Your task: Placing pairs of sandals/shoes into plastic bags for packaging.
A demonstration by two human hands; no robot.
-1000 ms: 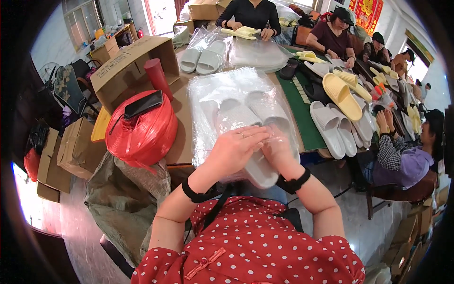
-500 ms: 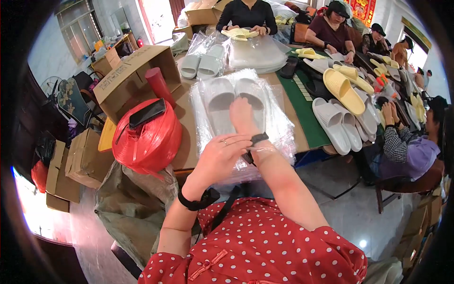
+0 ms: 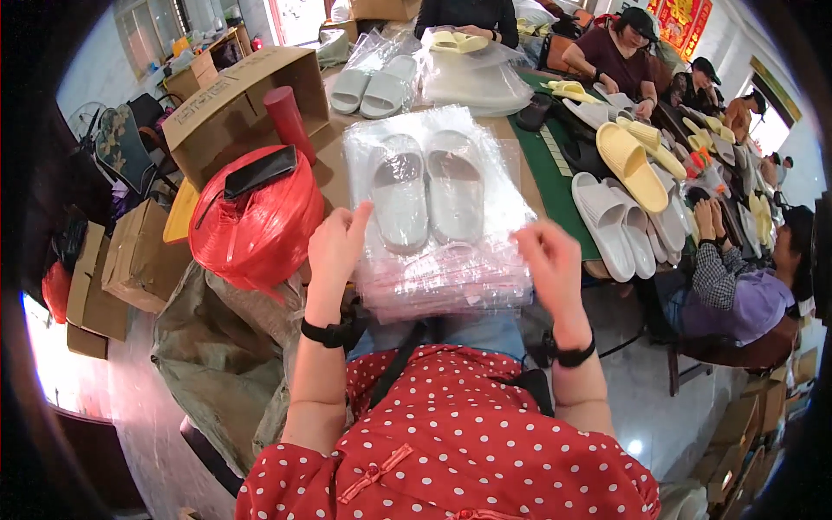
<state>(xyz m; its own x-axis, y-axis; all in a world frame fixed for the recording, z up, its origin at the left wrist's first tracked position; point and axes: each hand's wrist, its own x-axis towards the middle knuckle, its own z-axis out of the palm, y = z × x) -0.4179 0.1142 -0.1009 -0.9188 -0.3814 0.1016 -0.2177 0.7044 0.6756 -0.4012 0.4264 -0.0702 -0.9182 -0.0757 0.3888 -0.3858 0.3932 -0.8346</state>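
- The left hand (image 3: 336, 244) was open, fingers up, touching the left edge of a stack of clear plastic bags (image 3: 446, 282) and gripping nothing.
- The right hand (image 3: 546, 260) was open at the stack's right edge, holding nothing.
- A pair of grey slippers (image 3: 426, 195) lay in the top bag, beside a red bundle (image 3: 256, 221).

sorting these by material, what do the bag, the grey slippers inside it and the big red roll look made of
The bag looks like thin clear plastic film: glossy, crinkled, see-through. The grey slippers seem moulded foam or soft rubber, matte and one-piece, though the look leaves that open. The red roll appears to be shiny plastic twine or strip, wound in bands. Both hands, left hand and right hand, hover open at the bag stack's edges.
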